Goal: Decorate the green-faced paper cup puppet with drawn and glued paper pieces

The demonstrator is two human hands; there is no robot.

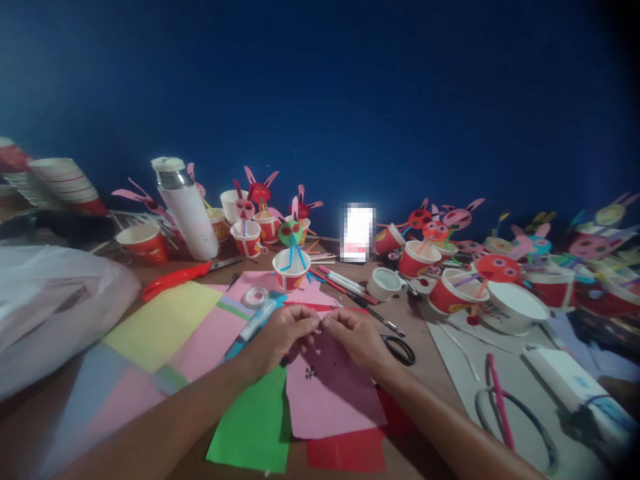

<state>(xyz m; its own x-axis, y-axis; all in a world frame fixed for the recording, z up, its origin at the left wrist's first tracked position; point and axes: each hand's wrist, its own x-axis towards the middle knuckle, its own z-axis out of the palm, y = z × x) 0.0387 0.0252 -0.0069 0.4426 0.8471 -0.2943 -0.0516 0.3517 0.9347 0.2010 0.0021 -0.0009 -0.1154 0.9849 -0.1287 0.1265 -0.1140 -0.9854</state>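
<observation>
My left hand [287, 330] and my right hand [356, 337] meet above the middle of the table, thumbs and fingertips pinched together. Between them is a small paper piece [319, 327] with a black drawn mark, mostly covered by the fingertips. Below lies a pink paper sheet [335, 407] bearing a similar black mark. Under it, a green sheet [250, 427] and a red sheet [347, 457] stick out. Black-handled scissors [400, 350] lie beside my right wrist, and a blue-and-white tube [255, 327] lies near my left hand.
Paper cups with rabbit-eared paper faces, such as a green face [291, 233], line the back. A white bottle [187, 213], red-handled cutter [177, 280] and plastic bag [60, 313] stand left. Markers [347, 283], a white cup [384, 285] and a white box [575, 380] are rightward.
</observation>
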